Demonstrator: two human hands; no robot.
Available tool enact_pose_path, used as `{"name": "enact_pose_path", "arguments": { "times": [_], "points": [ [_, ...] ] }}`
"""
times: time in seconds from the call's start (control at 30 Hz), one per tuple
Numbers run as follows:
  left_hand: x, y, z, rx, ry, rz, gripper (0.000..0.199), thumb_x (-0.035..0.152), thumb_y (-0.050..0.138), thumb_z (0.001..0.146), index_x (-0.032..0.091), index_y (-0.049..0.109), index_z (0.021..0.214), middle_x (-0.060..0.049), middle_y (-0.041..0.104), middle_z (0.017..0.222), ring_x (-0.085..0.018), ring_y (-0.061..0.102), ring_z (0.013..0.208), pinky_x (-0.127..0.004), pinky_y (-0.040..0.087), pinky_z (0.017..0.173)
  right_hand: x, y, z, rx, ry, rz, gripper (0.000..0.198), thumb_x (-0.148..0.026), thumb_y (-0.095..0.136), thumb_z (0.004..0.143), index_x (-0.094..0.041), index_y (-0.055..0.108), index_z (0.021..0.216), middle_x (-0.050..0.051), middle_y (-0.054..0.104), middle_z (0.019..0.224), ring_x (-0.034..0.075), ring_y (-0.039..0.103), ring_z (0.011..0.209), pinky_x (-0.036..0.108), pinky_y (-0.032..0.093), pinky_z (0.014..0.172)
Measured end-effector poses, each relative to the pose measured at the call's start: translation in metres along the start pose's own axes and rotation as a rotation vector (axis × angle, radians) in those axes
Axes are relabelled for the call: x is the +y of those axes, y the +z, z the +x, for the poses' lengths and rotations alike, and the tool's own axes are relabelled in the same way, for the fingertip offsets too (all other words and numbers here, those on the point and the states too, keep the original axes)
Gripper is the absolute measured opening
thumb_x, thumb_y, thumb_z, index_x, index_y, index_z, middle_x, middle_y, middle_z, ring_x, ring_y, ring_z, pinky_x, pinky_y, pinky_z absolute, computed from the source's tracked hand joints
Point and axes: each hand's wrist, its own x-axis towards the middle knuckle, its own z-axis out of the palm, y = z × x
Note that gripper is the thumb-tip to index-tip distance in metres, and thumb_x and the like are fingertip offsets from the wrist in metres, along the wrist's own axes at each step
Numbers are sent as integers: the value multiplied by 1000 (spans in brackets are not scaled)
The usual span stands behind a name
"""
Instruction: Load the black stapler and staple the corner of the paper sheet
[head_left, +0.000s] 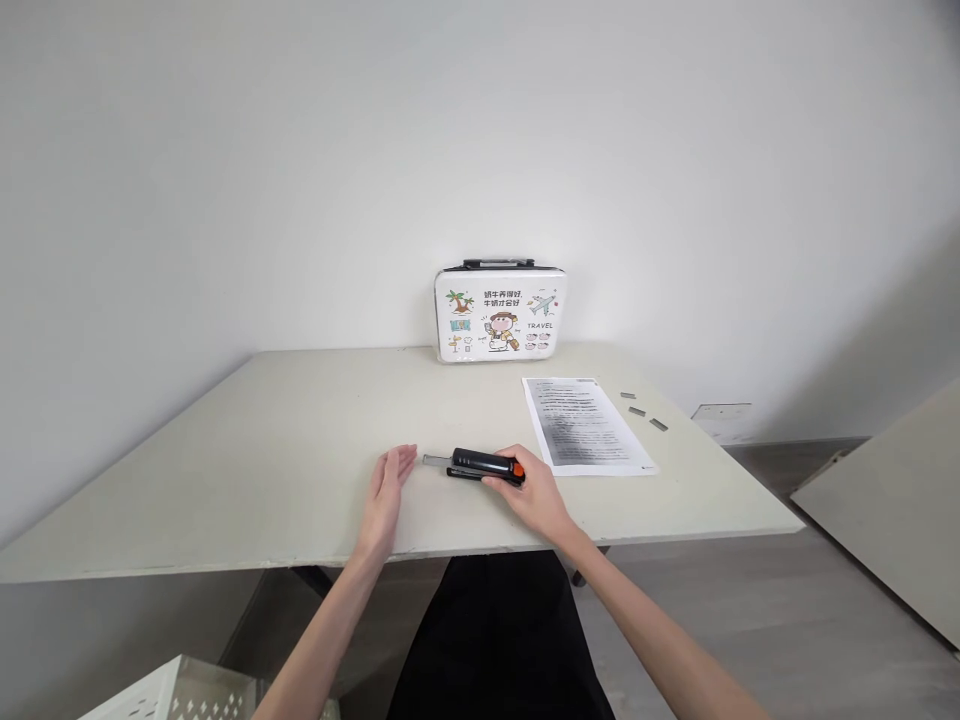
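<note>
My right hand (pixel 536 490) grips a black stapler (pixel 480 462) by its right end, where an orange part shows. From the stapler's left end a slim metal staple tray (pixel 435 460) sticks out. Just left of that tray, my left hand (pixel 388 495) rests on its edge with fingers stretched out and holds nothing. A printed sheet of paper (pixel 589 428) lies on the table to the right of the stapler. Beyond the sheet are three strips of staples (pixel 637 411), lying apart from one another.
A white cartoon-printed case (pixel 500 315) with a black handle stands at the back of the pale table (pixel 315 420), against the wall. Below the table's front edge, a white perforated basket (pixel 180 690) is at the lower left. A pale panel (pixel 892 500) stands at the right.
</note>
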Motion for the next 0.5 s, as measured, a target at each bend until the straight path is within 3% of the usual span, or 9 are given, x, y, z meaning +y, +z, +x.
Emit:
{"name": "enact_pose_path", "arguments": {
  "times": [0.1, 0.2, 0.27, 0.37, 0.5],
  "points": [
    [9, 18, -4, -66, -229, -305, 47, 48, 31, 110, 16, 64, 119, -17, 68, 137, -26, 63, 133, -43, 48, 117, -9, 0, -7, 60, -183, -53, 15, -26, 65, 95, -28, 66, 110, 7, 73, 110, 28, 68, 103, 43, 56, 87],
    [20, 33, -7, -52, -564, -600, 45, 38, 31, 110, 11, 66, 121, -19, 73, 122, -27, 72, 114, -40, 57, 102, -18, -2, -13, 92, -475, -177, 35, -6, 50, 95, -28, 67, 115, 7, 73, 114, 26, 66, 115, 47, 57, 94],
    [26, 39, -10, -34, -701, -754, 41, 31, 36, 108, 8, 64, 127, -19, 74, 116, -27, 74, 103, -39, 59, 92, -23, -5, -15, 105, -630, -284, 42, 1, 47, 95, -27, 68, 117, 7, 74, 114, 25, 66, 118, 46, 56, 95],
    [34, 43, -13, -23, -739, -852, 39, 27, 37, 107, 8, 61, 132, -17, 76, 115, -27, 74, 97, -37, 58, 82, -27, -8, -19, 111, -749, -413, 34, -1, 56, 97, -26, 69, 117, 8, 75, 116, 23, 66, 117, 43, 57, 92],
    [40, 45, -14, -13, -737, -853, 39, 23, 32, 108, 9, 63, 127, -16, 76, 107, -24, 74, 89, -34, 58, 79, -28, -12, -22, 111, -794, -478, 29, -3, 62, 97, -25, 69, 113, 8, 75, 116, 23, 67, 118, 42, 57, 91]
  ]
}}
